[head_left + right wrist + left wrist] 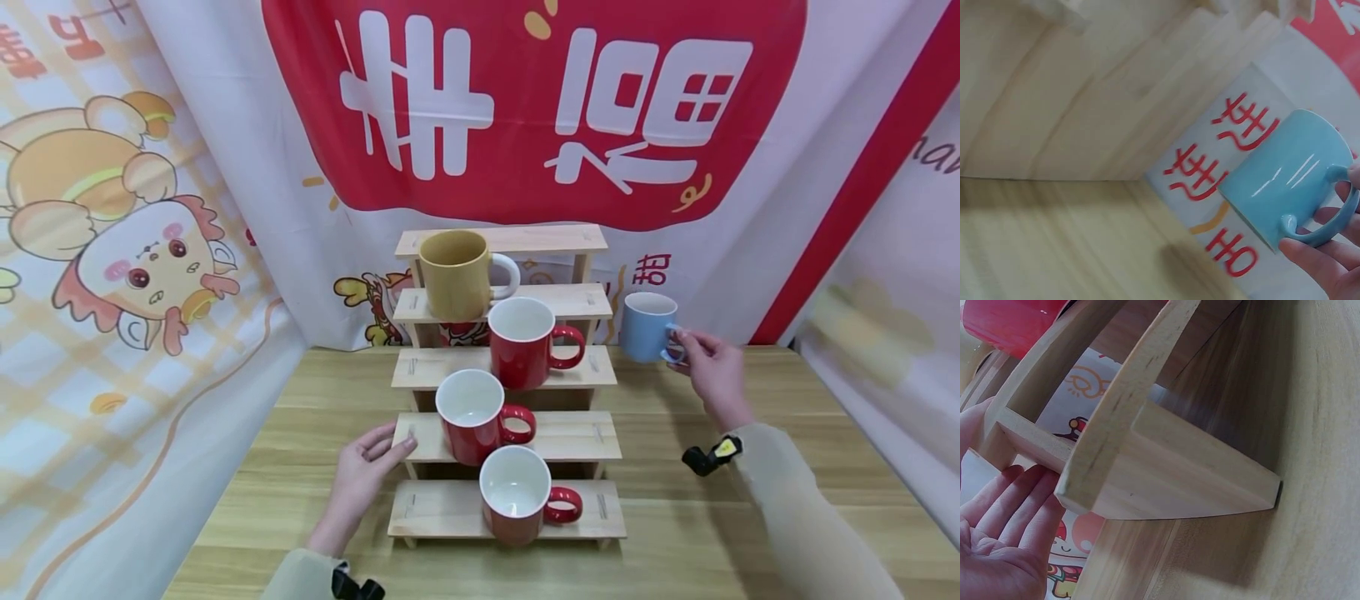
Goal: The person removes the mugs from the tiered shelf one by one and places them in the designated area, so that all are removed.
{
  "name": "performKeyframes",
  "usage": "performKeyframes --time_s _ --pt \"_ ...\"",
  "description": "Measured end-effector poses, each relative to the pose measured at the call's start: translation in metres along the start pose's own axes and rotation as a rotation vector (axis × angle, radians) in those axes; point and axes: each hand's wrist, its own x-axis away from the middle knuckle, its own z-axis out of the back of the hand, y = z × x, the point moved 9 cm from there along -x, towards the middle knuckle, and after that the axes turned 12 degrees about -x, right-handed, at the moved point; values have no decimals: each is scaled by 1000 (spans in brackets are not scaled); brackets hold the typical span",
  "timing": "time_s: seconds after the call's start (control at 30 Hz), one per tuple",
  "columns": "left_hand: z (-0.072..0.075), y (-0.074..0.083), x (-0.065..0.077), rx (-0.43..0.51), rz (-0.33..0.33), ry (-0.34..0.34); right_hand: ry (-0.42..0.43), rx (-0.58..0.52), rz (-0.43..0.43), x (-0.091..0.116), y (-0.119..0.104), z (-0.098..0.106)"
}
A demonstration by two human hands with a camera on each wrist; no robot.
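Observation:
My right hand (712, 371) pinches the handle of a light blue mug (1294, 175), holding it off the table to the right of a stepped wooden rack (431, 508). My left hand (363, 471) grips the left end of the rack's second step from the bottom, thumb on top and fingers underneath in the left wrist view. Three red mugs with white insides stand on the lower steps: one at the bottom (517, 525), one above it (468, 425), and another (517, 358) on the middle step. A yellow mug (453, 279) with a white handle stands one step higher.
The rack stands on a wood-grain table (675, 517). Behind it hangs a white cloth with a large red patch (525, 150) and white characters. Printed cloth (120, 350) closes the left side, and pale cloth (885, 292) the right. The rack's top step (540, 237) bears no mug.

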Motion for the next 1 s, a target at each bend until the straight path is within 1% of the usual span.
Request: performKeyframes --time_s 0.13,0.27,0.33,0.43,0.57,0.77,0.87,1.0 --pt "0 1 0 -1 -5 2 28 25 -5 3 16 2" --pt "0 1 0 -1 -6 3 55 -20 1 1 30 4" --pt "0 0 0 3 0 2 66 -22 1 0 36 4" --pt "0 -1 0 4 4 -1 86 40 -6 0 43 4" --pt "0 -1 0 -1 -1 -1 117 104 -6 0 48 3" --pt "0 0 2 0 -4 -4 181 125 21 4 52 2" --pt "1 0 2 1 -4 -1 184 129 35 5 52 0" --pt "0 1 1 9 -9 0 173 136 19 7 54 -4"
